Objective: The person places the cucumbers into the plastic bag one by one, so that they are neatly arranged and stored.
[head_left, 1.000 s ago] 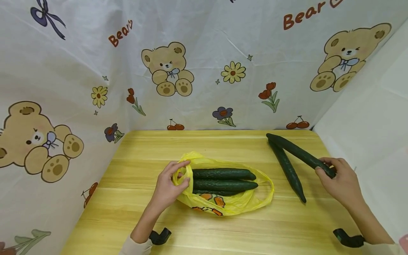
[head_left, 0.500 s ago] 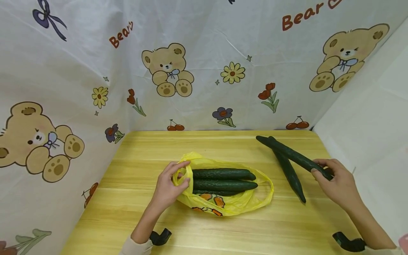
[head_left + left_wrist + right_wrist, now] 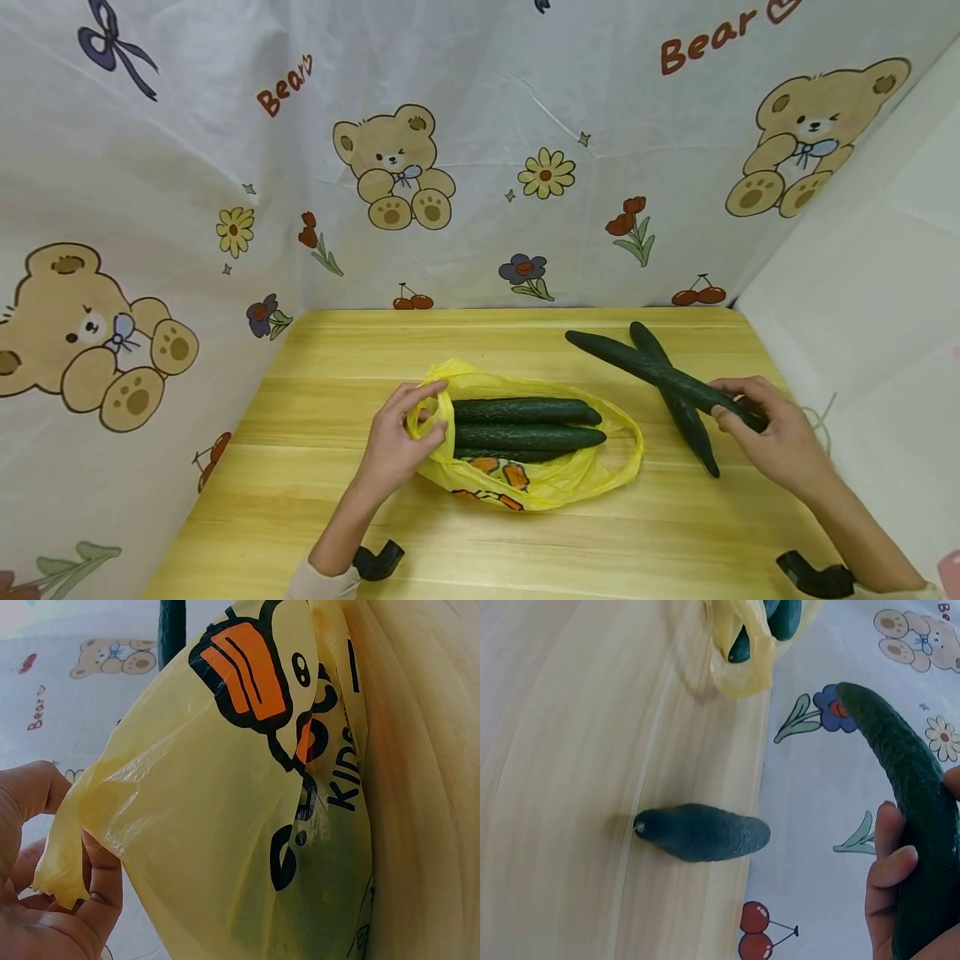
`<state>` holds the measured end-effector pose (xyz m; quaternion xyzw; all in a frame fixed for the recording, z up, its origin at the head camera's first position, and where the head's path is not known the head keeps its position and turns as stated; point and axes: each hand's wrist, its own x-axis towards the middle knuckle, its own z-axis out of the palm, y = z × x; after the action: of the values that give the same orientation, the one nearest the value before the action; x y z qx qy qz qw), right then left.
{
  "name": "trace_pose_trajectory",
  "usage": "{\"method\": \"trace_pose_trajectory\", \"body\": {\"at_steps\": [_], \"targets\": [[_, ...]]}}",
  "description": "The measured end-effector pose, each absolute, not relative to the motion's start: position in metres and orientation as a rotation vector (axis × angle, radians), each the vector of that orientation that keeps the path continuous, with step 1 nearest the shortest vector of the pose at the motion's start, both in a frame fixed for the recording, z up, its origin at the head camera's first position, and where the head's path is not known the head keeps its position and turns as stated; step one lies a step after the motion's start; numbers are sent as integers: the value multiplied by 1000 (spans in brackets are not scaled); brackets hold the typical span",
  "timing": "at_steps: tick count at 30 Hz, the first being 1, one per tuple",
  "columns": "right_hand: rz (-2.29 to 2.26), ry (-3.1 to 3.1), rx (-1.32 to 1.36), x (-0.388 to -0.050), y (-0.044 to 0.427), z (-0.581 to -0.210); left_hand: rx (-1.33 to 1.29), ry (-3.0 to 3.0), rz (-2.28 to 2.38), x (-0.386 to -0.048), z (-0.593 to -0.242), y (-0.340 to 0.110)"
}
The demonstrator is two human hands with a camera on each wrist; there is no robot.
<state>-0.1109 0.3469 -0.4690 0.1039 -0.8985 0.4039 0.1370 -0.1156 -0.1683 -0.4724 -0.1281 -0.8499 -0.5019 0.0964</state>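
A yellow plastic bag (image 3: 540, 492) lies open on the table, its mouth to the right, with several dark green cucumbers (image 3: 525, 436) inside. At its left end my left hand (image 3: 397, 433) pinches the bag's edge between thumb and fingers; in the left wrist view the gathered plastic (image 3: 64, 855) passes between the fingers. My right hand (image 3: 772, 429) grips one end of another cucumber (image 3: 637, 360), held above the table and pointing toward the upper left. Beneath it, a loose cucumber (image 3: 705, 832) lies on the table; the held one crosses over it in the head view.
The wooden table (image 3: 555, 558) meets a printed bear cloth (image 3: 465, 250) at the back and left. A plain white sheet (image 3: 885, 275) hangs on the right. Black wrist mounts (image 3: 378, 560) sit at both forearms.
My right hand has moved left with its cucumber, whose far tip now reaches farther left, past the loose cucumber. My left hand and the bag have stayed put.
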Motion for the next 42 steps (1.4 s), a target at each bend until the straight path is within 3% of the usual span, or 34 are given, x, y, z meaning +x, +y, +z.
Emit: {"method": "trace_pose_trajectory", "body": {"at_steps": [22,42], "targets": [[1346,-2573,665,-111,313,-462,-376,-2535,-1463,-117,-470,-168],[1313,-2640,956,-145,255,-463,-380,-2534,-1492,-116,-469,-169]]}}
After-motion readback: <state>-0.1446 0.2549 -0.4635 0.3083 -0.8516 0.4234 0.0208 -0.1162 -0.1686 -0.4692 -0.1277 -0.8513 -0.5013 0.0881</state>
